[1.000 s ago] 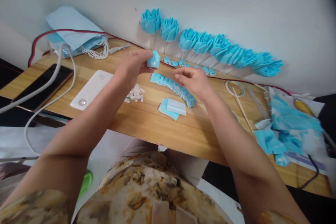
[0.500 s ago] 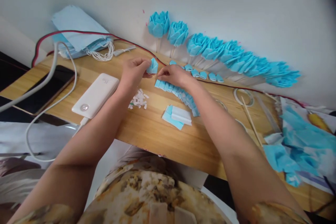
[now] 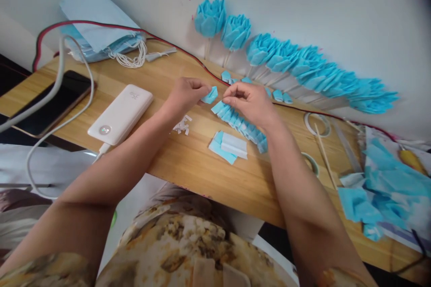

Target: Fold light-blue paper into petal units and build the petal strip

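Between the thumb and fingers of my left hand [image 3: 190,94] is a small folded blue petal [image 3: 210,95], apparently cut from thin non-woven fabric. My right hand [image 3: 247,101] hovers just to the right of it, its fingertips pinched together; whatever they hold, if anything, is too small to make out. Below my right hand runs an overlapping row of folded blue petals [image 3: 240,123]. Several more folded blue pieces [image 3: 278,95] lie behind that hand, partly hidden by it. Nearer me rest flat blue and white fabric pieces [image 3: 229,147]. Small white scraps [image 3: 182,125] lie by my left wrist.
Several blue flowers on sticks [image 3: 269,54] lean against the wall. On the left are a stack of face masks [image 3: 97,22], a phone [image 3: 54,103] and a white power bank [image 3: 120,114] with its cable. Tape rolls [image 3: 317,124], a stick [image 3: 325,157] and crumpled blue fabric [image 3: 393,184] occupy the right.
Both hands have shifted slightly right in the view, the left still holding the petal. The right hand has turned, its fingers now pinched beside the petal. The whole view has shifted a little.
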Motion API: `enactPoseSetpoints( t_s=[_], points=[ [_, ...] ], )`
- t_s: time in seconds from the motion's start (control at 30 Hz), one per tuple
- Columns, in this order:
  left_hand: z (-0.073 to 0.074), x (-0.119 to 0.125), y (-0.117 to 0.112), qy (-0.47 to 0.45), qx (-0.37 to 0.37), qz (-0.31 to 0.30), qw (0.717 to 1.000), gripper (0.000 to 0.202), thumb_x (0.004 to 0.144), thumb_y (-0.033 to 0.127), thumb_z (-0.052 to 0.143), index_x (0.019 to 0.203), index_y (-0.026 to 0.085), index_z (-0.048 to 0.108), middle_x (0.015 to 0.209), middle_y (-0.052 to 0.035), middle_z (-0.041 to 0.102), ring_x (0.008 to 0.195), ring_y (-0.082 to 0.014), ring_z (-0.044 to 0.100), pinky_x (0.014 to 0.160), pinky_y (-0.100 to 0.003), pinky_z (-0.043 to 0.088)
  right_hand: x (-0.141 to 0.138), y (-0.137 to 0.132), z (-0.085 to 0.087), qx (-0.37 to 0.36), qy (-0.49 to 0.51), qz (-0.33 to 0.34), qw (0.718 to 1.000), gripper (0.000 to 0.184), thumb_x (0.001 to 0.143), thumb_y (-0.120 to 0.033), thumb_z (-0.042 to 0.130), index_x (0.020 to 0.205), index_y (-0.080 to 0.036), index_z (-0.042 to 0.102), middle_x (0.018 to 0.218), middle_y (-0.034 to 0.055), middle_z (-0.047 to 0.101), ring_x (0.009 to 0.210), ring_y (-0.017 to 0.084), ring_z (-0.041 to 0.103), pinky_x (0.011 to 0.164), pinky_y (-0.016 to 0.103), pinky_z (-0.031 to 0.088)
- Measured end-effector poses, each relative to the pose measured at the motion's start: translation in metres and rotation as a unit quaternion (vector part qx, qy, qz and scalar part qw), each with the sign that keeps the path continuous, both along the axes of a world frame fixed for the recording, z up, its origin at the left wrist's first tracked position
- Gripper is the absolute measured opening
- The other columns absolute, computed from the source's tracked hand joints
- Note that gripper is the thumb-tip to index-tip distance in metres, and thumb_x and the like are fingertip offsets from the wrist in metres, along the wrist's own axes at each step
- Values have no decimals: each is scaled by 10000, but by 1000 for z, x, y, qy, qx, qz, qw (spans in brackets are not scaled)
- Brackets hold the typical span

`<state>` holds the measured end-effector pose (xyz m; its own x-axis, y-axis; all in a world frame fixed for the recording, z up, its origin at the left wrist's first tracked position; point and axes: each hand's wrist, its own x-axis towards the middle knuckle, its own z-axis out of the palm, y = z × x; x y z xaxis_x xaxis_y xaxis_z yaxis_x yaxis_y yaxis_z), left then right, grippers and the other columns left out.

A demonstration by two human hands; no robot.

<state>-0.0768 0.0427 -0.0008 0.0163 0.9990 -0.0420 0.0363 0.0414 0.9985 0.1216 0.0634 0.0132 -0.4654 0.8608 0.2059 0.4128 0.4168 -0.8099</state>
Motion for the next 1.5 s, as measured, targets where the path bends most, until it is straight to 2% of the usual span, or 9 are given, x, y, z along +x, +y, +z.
enactPoseSetpoints(
  t_s=[0.17,0.3,0.6,0.83,1.03,1.5],
  points=[
    [2,2,-1,24,5,-12,1000,107,774,205,653,707,132,693,647,-9,662,613,-115,608,657,-236,537,-3,-2,-4,4,6,-4,1000,174,786,-352,750,871,-215,683,819,0,705,779,167,635,739,318,491],
    [2,3,-2,39,5,-17,999,116,779,211,645,718,123,689,645,-1,655,618,-106,597,662,-226,527,-4,-1,-8,27,18,-2,999,255,788,-413,759,928,-224,659,798,-10,696,770,171,650,749,339,520],
    [6,4,-3,78,8,-15,997,116,772,176,628,708,114,703,614,11,626,581,-86,545,614,-209,477,-8,-4,-8,71,8,-9,997,230,812,-348,742,984,-242,633,788,-31,665,755,155,640,780,353,532],
    [4,4,-3,106,18,-27,994,140,780,207,620,719,114,704,623,4,633,598,-95,556,632,-219,481,-9,-5,-7,73,-1,-12,997,266,817,-410,735,1002,-247,635,783,-27,660,764,160,638,784,363,539],
    [0,3,-2,107,27,-33,993,156,782,226,626,728,122,729,629,0,649,605,-106,582,625,-223,475,-9,-4,-8,80,-6,-19,997,242,806,-379,745,977,-243,640,771,-32,665,742,157,639,772,358,540],
    [4,3,-8,118,39,-42,991,168,775,243,622,727,126,733,619,4,639,608,-106,570,589,-204,447,-7,-1,-12,88,-42,-24,995,255,823,-324,717,1058,-234,684,780,-20,678,757,170,632,773,348,507]
  ],
)
